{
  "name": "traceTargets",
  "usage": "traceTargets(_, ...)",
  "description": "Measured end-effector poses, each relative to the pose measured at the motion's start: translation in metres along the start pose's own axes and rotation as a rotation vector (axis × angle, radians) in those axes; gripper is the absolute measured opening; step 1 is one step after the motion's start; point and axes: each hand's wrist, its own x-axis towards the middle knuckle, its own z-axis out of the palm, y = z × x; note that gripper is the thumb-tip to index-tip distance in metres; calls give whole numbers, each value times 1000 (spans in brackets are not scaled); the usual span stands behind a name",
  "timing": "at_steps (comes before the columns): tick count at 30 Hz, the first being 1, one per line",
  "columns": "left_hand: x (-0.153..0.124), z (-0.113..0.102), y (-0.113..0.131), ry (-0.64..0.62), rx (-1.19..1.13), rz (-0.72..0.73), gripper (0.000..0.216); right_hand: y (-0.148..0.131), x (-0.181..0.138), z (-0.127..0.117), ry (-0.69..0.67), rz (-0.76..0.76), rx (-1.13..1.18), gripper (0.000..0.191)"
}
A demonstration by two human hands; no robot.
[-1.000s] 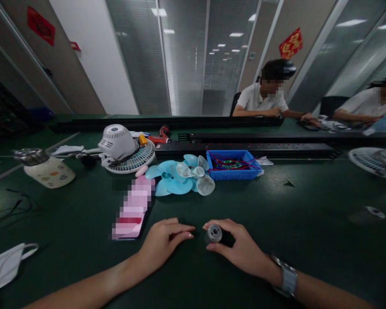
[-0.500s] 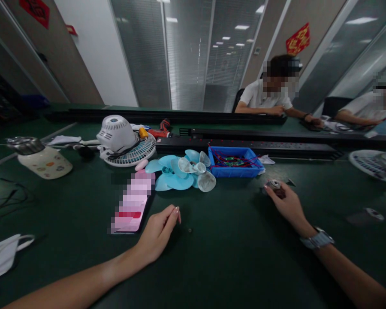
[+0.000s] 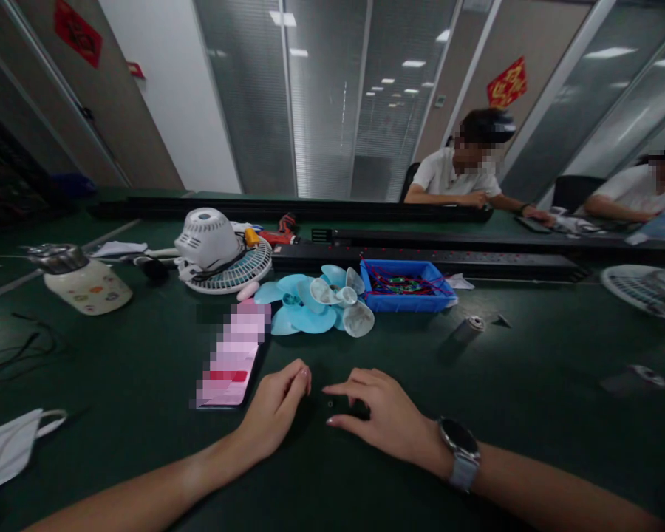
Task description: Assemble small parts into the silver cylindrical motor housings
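Note:
My right hand (image 3: 385, 414) is over the table, thumb and index finger apart, holding nothing. Between those fingertips a tiny ring-shaped part (image 3: 330, 404) lies on the green table (image 3: 332, 488). My left hand (image 3: 274, 406) rests just left of it with the fingers curled closed; what they may hold is hidden. A phone (image 3: 236, 355) lies beside my left hand. Beyond both hands are light-blue and clear fan blades (image 3: 313, 303). A small metal cylinder that looks like a motor (image 3: 471, 325) stands farther off to the right.
A blue bin (image 3: 407, 299) holds wires and circuit boards. Left of the blades sit a fan head (image 3: 222, 251) and a cream bottle (image 3: 89, 284). A white mask (image 3: 8, 451) lies at the left edge, another metal cylinder (image 3: 635, 378) at the right. Two people sit across the table.
My right hand has let go of the small metal cylinder and moved left and nearer, to the tiny ring-shaped part. My left hand has stayed in place, closed. The view has tilted slightly.

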Motion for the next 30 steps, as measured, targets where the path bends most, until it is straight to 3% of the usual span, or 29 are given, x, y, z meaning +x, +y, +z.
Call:
traceTargets(4, 1, 1, 1, -5, 9, 15, 38, 7, 12, 10, 25, 2, 15, 16)
traceTargets(7, 2, 1, 2, -9, 12, 14, 38, 21, 4, -12, 135, -9, 38, 15)
traceTargets(12, 2, -1, 5, -34, 27, 14, 38, 79, -31, -87, 678, 107, -222, 25)
traceTargets(15, 2, -2, 7, -50, 26, 17, 37, 122, -56, -115, 853, 234, -423, 33)
traceTargets(21, 2, -1, 7, -44, 42, 25, 37, 165, -78, -110, 851, 444, -373, 43)
traceTargets(25, 1, -1, 6, -51, 46, 37, 36, 171, -78, -107, 846, 514, -292, 46)
traceTargets(30, 2, -1, 6, -53, 39, 46, 36, 170, -73, -109, 876, 490, -299, 46)
